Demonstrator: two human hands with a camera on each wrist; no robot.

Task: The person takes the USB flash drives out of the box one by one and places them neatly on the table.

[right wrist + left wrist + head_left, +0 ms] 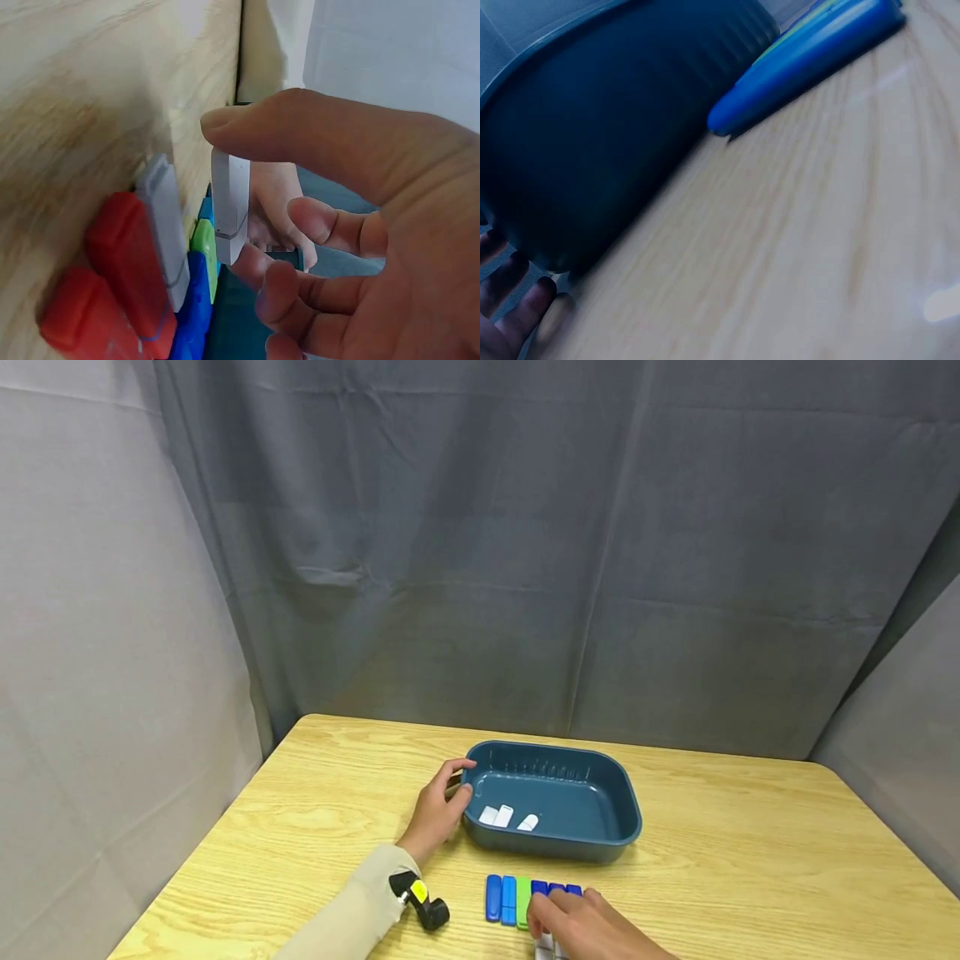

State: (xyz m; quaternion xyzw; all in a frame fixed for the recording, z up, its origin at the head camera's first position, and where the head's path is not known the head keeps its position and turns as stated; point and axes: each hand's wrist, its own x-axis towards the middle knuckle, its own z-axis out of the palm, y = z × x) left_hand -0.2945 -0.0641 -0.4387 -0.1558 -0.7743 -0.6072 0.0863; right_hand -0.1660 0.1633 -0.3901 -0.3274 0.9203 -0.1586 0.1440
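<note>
In the right wrist view my right hand [427,195] pinches a white USB stick [231,202] lengthwise, thumb on its upper end and a fingertip at its lower end. Beside it on the table lie a grey stick [165,232] and two red ones [131,262]. The head view shows the right hand [573,925] over a row with blue sticks [493,897] and a green one [522,902]. My left hand [437,810] touches the left end of a dark teal bin [551,845], fingertips at its rim. White sticks [504,816] lie inside, along the bin's near-left side.
A wooden table [750,860] carries everything. Behind it hangs a dark grey curtain [480,568], with a pale curtain [112,652] on the left. A black camera mount [427,906] is strapped to the left sleeve.
</note>
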